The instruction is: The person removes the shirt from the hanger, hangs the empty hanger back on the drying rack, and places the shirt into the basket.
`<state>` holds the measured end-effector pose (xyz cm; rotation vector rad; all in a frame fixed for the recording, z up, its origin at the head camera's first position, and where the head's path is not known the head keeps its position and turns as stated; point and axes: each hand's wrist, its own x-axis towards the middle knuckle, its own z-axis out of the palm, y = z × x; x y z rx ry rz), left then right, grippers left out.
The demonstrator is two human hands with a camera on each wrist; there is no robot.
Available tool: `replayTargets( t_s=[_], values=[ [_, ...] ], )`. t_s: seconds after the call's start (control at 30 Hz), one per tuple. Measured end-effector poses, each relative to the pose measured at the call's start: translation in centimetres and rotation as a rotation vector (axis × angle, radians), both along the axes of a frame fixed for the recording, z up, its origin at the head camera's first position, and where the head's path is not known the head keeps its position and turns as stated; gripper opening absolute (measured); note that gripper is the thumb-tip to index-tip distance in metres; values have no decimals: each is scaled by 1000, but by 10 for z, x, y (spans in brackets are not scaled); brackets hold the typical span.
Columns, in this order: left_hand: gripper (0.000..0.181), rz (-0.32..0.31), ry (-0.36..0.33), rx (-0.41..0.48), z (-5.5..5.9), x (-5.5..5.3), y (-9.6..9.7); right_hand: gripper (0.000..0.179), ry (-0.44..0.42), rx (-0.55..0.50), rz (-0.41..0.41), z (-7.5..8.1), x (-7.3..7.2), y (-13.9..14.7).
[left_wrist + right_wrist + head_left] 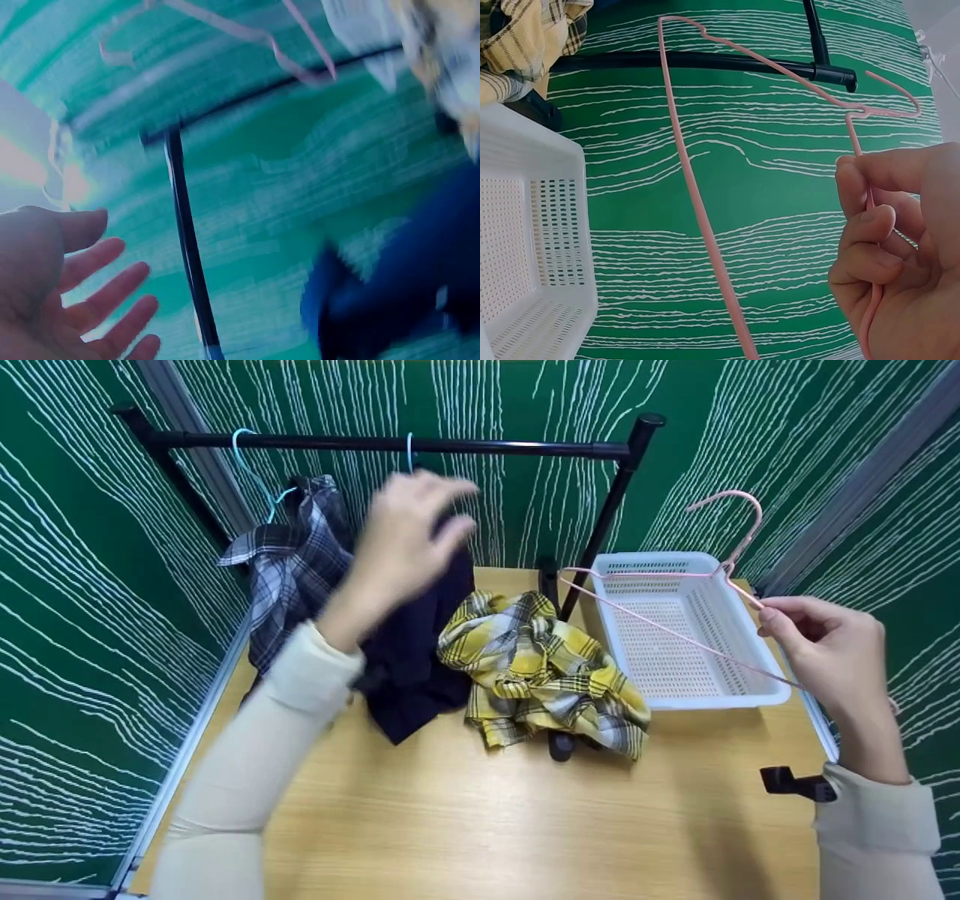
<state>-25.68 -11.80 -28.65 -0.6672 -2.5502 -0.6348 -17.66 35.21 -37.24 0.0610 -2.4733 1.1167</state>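
Note:
My right hand (840, 652) pinches a pink wire hanger (652, 624) by one shoulder, holding it over the white basket; the right wrist view shows the hanger (699, 206) between thumb and fingers, with no garment on it. My left hand (409, 536), blurred, is in the air in front of the rack, its fingers spread and nothing in them; the left wrist view shows that hand (67, 289) apart from any cloth. A crumpled yellow plaid shirt (540, 667) lies on the table between the hands. Behind the left arm hangs a dark navy garment (420, 660).
A black rack's rail (510, 448) crosses the back. On its left, a grey plaid shirt (277, 562) hangs partly off a light blue hanger (255, 472). The white basket (750, 699) stands at right on the wooden table (487, 825). Green walls (82, 585) enclose three sides.

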Motion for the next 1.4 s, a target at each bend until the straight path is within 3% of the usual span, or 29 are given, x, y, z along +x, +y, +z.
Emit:
replayTargets(
  t_s=[0.2, 0.43, 0.67, 0.9, 1.23, 1.4],
  values=[
    [42, 92, -4, -3, 27, -28, -44, 31, -24, 1, 6, -1, -2, -6],
    [48, 176, 5, -86, 36, -61, -78, 31, -33, 6, 2, -1, -2, -8],
    [59, 224, -21, -133, 31, -85, -94, 32, -41, -2, 2, -2, -1, -8],
    [62, 265, -34, -119, 18, -103, -102, 26, -10, -28, 32, -5, -3, -10],
    [68, 306, 90, -134, 0, -110, -100, 25, -11, -13, 64, -8, -5, -18],
    [67, 308, 109, -115, -3, -110, -98, 23, -22, -2, 54, -11, -8, -26]
  ],
)
